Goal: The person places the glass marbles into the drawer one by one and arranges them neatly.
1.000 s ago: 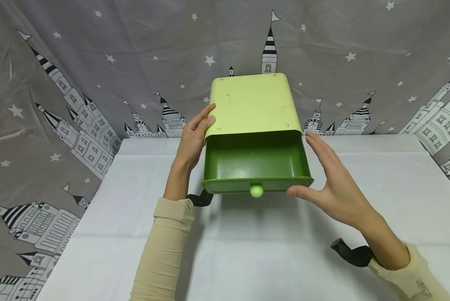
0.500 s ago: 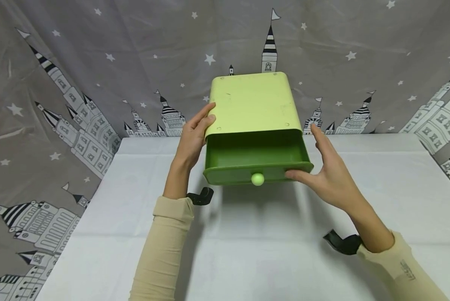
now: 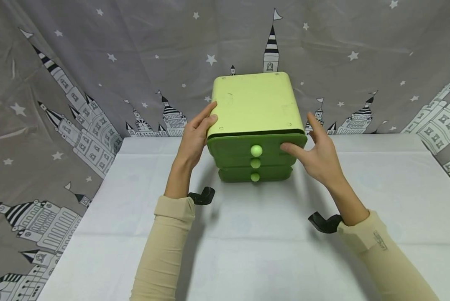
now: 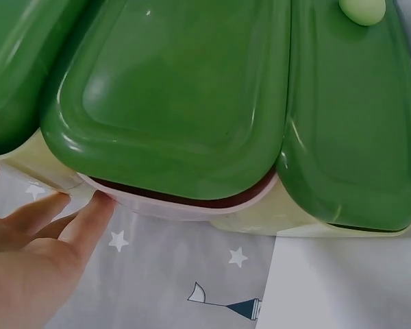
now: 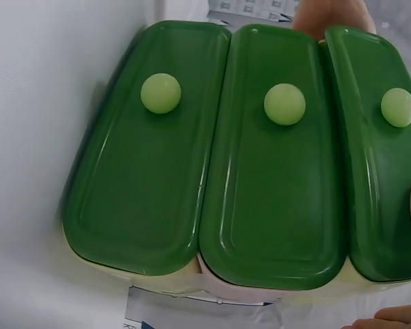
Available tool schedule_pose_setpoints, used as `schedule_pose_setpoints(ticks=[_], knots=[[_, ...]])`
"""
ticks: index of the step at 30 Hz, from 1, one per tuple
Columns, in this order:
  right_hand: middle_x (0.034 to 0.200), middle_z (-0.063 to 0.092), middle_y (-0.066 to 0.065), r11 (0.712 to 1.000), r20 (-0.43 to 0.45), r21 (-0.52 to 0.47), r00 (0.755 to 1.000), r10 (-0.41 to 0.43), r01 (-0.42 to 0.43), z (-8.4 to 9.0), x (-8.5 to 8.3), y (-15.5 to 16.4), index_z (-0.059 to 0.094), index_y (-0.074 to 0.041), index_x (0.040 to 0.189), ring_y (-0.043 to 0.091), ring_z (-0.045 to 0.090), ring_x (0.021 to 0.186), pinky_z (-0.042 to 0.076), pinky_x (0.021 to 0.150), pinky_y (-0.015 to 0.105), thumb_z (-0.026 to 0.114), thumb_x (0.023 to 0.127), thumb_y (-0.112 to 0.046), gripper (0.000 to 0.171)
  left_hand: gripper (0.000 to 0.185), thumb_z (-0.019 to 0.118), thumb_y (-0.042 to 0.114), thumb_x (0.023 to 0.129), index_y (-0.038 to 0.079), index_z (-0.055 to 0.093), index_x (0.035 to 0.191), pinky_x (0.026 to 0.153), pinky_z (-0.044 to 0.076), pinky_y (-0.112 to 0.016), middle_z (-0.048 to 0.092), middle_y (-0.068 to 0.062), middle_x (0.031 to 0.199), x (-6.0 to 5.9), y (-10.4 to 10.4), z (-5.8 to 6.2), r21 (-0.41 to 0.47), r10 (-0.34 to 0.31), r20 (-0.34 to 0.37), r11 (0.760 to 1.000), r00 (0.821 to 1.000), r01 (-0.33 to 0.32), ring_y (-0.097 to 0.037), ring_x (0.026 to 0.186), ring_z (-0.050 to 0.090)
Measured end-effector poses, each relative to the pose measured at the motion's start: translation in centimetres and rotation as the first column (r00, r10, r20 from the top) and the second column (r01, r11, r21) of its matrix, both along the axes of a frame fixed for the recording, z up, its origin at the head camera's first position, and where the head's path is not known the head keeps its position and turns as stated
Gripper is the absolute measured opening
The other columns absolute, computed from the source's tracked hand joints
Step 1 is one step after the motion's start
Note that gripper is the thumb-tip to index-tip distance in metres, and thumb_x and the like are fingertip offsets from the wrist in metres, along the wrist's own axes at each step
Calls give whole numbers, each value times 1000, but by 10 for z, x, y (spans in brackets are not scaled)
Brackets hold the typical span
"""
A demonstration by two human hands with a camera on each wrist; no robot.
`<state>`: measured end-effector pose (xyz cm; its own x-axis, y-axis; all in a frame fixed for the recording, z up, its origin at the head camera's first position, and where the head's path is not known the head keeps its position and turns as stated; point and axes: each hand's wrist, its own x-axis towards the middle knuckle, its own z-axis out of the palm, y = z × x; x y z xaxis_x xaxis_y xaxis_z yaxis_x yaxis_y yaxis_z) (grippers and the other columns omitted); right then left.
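Note:
A small drawer cabinet (image 3: 253, 102) with a pale yellow-green top stands on the white cloth. Its three green drawers, each with a round light green knob, are pushed in. My left hand (image 3: 193, 140) rests its fingers against the cabinet's upper left side; in the left wrist view those fingers (image 4: 89, 223) look fairly straight. My right hand (image 3: 320, 161) has its thumb on the right part of the top drawer's front (image 3: 234, 147), and its other fingers extend beside the right wall. The middle drawer (image 5: 281, 199) and bottom drawer (image 5: 144, 192) show side by side in the right wrist view.
White cloth (image 3: 247, 251) covers the table around the cabinet. Close behind hangs a grey curtain (image 3: 153, 42) printed with castles and stars. A black curved piece is worn at each wrist, by the sleeve cuffs (image 3: 174, 209).
The top drawer, pulled far out a second ago, has slid back into the cabinet under my right thumb. My right hand moved forward with it; the left hand stayed on the side.

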<state>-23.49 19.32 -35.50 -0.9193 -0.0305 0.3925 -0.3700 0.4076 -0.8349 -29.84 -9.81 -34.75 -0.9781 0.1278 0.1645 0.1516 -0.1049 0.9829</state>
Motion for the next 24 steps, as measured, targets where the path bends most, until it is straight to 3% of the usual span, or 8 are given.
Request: schedule_pose_setpoints(ticks=[3, 5, 15, 21, 24], knots=[[160, 20, 15, 999, -2, -38, 1000, -15, 15, -2, -6, -1, 22, 1, 155, 20, 18, 147, 21, 116, 39, 82, 82, -13, 96, 45, 54, 23, 103, 22, 49, 148, 86, 50, -26, 41, 2, 152, 0, 0, 0, -1, -14, 2, 1000, 1000, 14, -16, 121, 55], [160, 22, 16, 998, -16, -64, 1000, -20, 19, -3, -8, -2, 24, 3, 154, 20, 18, 147, 21, 116, 39, 82, 81, -8, 93, 46, 54, 23, 103, 22, 49, 148, 91, 49, -29, 40, 2, 153, 1, 1, 0, -5, -19, 3, 1000, 1000, 19, -19, 128, 51], [155, 26, 27, 995, -21, -95, 999, -37, 35, 18, 13, -14, 27, 13, 149, 29, 20, 147, 20, 116, 43, 74, 86, -1, 79, 45, 52, 27, 104, 25, 46, 149, 102, 44, -39, 35, 4, 156, 5, 4, 3, -35, -53, -15, 998, 999, 52, -19, 132, 47], [157, 26, 21, 998, 8, -27, 999, -53, 54, -7, -2, -1, 27, 6, 152, 26, 19, 147, 20, 116, 45, 76, 87, -10, 84, 47, 50, 32, 105, 26, 43, 151, 105, 41, -40, 33, 6, 157, 9, 3, -1, -63, -47, -31, 997, 998, 45, -17, 137, 40], [159, 26, 16, 995, 67, 56, 994, -83, 79, -17, -4, 6, 28, -1, 155, 27, 20, 147, 21, 115, 52, 77, 87, -28, 88, 48, 47, 34, 106, 26, 40, 153, 105, 41, -41, 31, 8, 158, 10, 3, -3, -67, -50, -50, 997, 997, 46, -15, 139, 37]])
